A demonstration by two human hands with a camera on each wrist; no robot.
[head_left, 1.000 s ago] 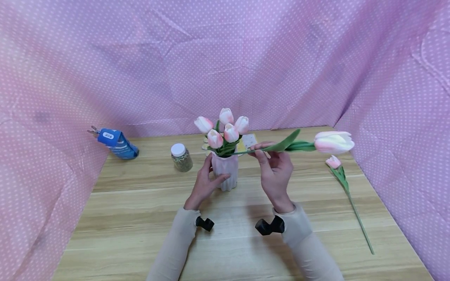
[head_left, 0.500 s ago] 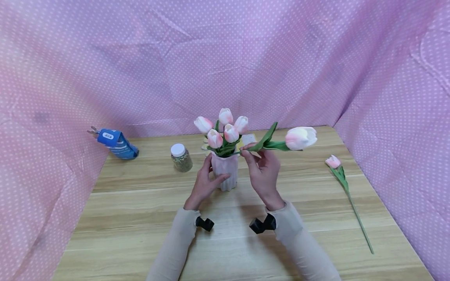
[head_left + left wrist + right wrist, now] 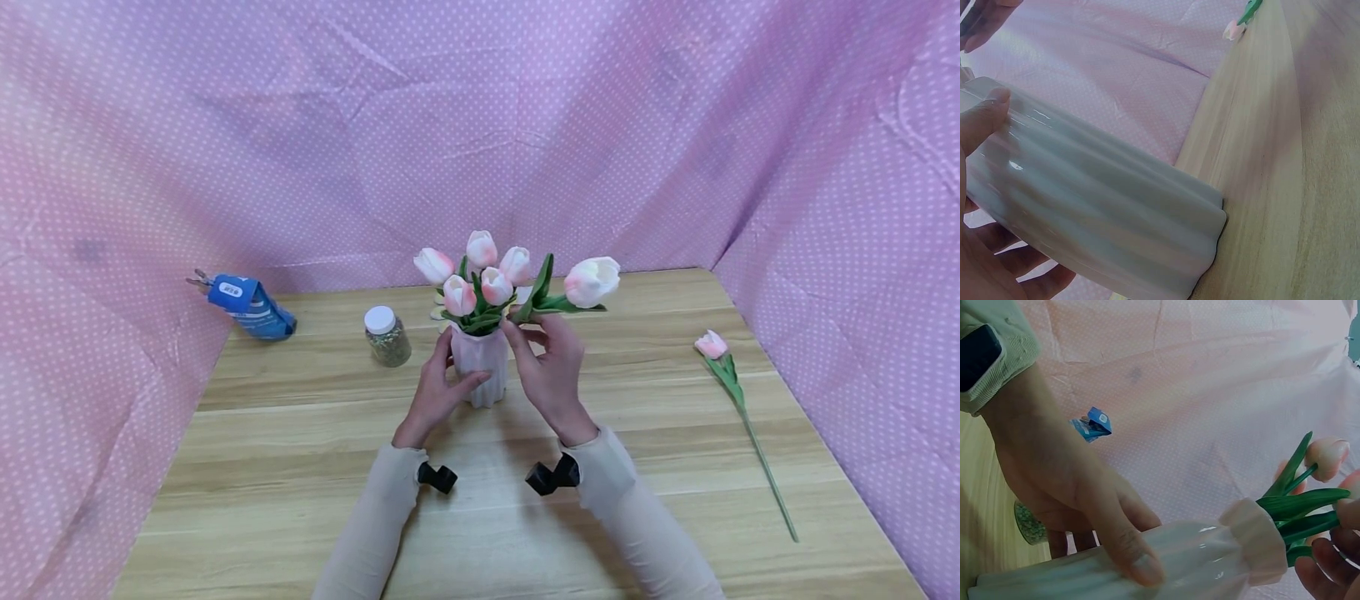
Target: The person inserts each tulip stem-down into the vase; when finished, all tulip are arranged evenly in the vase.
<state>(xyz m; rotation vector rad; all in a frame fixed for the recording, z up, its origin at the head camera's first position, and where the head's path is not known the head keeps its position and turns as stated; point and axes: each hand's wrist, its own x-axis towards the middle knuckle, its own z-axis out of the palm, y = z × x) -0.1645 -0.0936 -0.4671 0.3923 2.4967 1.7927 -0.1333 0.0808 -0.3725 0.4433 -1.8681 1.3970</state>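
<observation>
A ribbed pale pink vase (image 3: 480, 367) stands upright on the table, holding several pink-and-white tulips (image 3: 459, 296). My left hand (image 3: 437, 396) grips its side, thumb across the front; in the left wrist view the curled fingers (image 3: 1047, 282) wrap round the vase (image 3: 1097, 181). At the rim's right side, my right hand (image 3: 551, 367) pinches another tulip (image 3: 592, 282) by its stem. Its bloom leans out to the right, and the stem's lower end is hidden at the vase mouth. In the right wrist view, the right fingertips (image 3: 1329, 562) are beside the leaves (image 3: 1307, 503).
A white-capped jar (image 3: 387, 337) of green bits stands left of the vase. Farther left is a blue bag (image 3: 252, 307) with a metal clip. One loose tulip (image 3: 738, 408) lies at the right of the wooden table (image 3: 300, 467). Pink dotted cloth (image 3: 450, 125) hangs behind.
My right hand has moved left to the vase rim, bringing the tulip along; its stem has slid into the vase and its bloom has tilted upward. The left hand stays on the vase.
</observation>
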